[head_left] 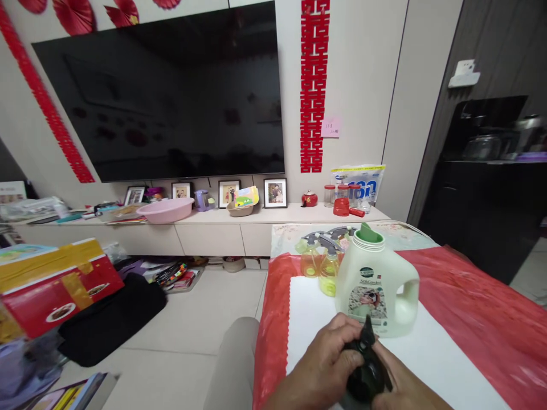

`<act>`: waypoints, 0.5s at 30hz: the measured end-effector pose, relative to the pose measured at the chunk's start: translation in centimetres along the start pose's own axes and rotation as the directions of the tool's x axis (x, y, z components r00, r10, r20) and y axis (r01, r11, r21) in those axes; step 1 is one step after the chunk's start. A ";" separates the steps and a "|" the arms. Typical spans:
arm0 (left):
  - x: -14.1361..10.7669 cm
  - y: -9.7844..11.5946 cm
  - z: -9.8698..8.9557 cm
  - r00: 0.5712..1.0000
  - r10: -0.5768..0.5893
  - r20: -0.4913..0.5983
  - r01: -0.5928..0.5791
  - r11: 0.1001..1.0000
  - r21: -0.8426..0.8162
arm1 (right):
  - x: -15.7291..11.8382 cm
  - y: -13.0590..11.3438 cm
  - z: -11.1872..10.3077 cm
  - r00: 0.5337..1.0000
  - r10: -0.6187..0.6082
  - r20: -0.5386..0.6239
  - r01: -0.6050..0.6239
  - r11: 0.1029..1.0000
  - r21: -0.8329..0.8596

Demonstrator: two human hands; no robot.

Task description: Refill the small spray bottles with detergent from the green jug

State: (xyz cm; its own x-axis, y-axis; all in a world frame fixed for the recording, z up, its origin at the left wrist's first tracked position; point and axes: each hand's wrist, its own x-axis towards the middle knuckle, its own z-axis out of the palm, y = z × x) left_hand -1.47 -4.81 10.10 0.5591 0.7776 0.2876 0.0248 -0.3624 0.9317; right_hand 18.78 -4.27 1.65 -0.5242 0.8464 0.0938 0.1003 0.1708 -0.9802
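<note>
A dark, glossy bottle (pixel 366 380) with a pointed black top is between my hands at the bottom of the view, above the white sheet. My left hand (pixel 327 356) wraps it from the left, thumb across its upper part. From the right, my right hand (pixel 395 378) grips it too, with some fingers hidden behind it. Just beyond stands a large pale green jug (pixel 346 285), upright, with a side handle and a green piece (pixel 370 232) sticking out of its mouth. Left of the jug are clear spray bottles (pixel 329 272) with grey trigger heads and yellowish liquid.
Red plastic (pixel 276 319) covers the table, with a white sheet (pixel 307 319) on it. A low white cabinet (pixel 209 236) carries photo frames, a pink basin (pixel 166 210) and glass jars. A red carton (pixel 64 290) stands at left; my knee (pixel 235 359) is beside the table.
</note>
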 end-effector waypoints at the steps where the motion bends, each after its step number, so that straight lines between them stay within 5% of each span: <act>1: 0.1 0.0 -0.1 1.000 -0.009 -0.001 0.009 1.000 0.004 | -0.1 0.2 -0.1 1.000 0.007 0.021 -0.008 0.999 0.043; 6: 0.5 -0.1 0.0 0.993 -0.089 -0.077 0.085 0.995 -0.051 | -0.2 0.8 0.3 1.000 0.017 0.006 -0.017 0.998 0.055; 10: 1.2 -0.3 0.9 0.953 -0.103 -0.284 0.051 0.982 -0.183 | -0.3 1.1 1.6 0.994 -0.050 -0.101 0.056 0.997 0.049; 13: 2.2 -0.1 1.1 0.872 -0.094 -0.480 -0.098 0.928 -0.358 | -0.6 1.2 2.0 0.984 -0.057 -0.171 0.064 0.997 0.037; 15: 3.0 0.1 0.5 0.755 -0.115 -0.646 -0.242 0.866 -0.437 | -1.1 0.7 1.7 0.979 -0.022 -0.203 0.028 0.999 0.028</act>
State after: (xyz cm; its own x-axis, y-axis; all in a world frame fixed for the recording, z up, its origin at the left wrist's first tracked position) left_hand 0.67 -2.74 10.96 -0.1161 0.9605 0.2531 -0.4763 -0.2774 0.8343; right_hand 18.04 -5.92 0.54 -0.3432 0.9274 0.1485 0.0623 0.1802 -0.9817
